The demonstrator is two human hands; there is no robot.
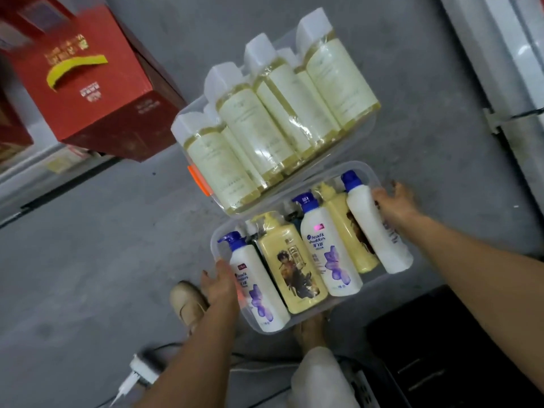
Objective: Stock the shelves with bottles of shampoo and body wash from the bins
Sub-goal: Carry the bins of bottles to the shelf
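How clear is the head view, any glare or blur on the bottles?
Head view: glare streaks on the wrapped bottles; near shampoo label readable; red box smeared; left hand and right hand slightly soft; edges bent by the wide lens.

I am standing over a grey concrete floor (88, 260). A red carton (88, 81) with gold lettering and a curved yellow stripe is sitting at my upper left, and a second red box (11, 128) is showing at the left edge. My beige shoe (188, 301) is resting on the floor. Below it a white plug (144, 369) is lying with its cable trailing off. Something black (441, 348) is filling the lower right corner.
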